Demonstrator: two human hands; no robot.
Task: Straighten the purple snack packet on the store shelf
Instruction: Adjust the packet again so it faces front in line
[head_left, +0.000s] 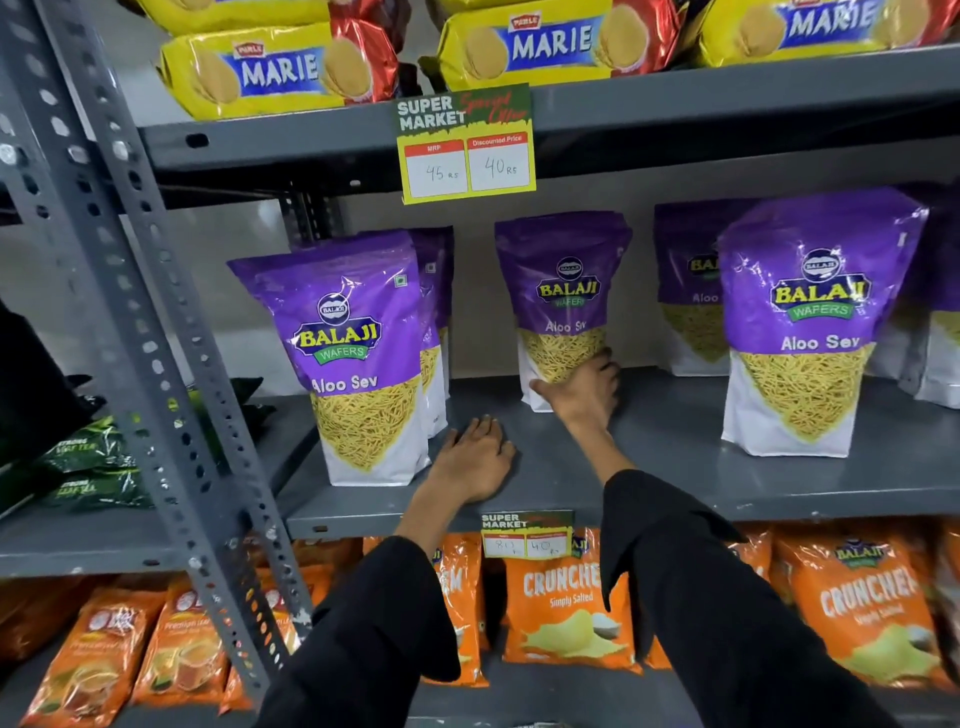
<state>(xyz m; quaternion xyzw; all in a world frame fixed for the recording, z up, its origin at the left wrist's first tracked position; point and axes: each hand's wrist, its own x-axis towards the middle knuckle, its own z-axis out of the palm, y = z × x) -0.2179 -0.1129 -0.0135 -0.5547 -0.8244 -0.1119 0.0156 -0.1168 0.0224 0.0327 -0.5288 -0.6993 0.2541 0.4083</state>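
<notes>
A purple Aloo Sev snack packet (563, 291) stands upright near the back of the grey middle shelf (665, 467), in the centre. My right hand (584, 389) is stretched in and grips the packet's lower edge, thumb on its front. Flat on the shelf near the front edge lies my left hand (475, 457), palm down, fingers together, holding nothing. Both arms are in black sleeves.
More purple packets stand at the front left (363, 358) and right (810, 322), with others behind. A perforated grey upright (150, 332) slants at left. Yellow Marie packs (280, 73) fill the shelf above, orange chip bags (566, 603) the one below. A price tag (467, 148) hangs overhead.
</notes>
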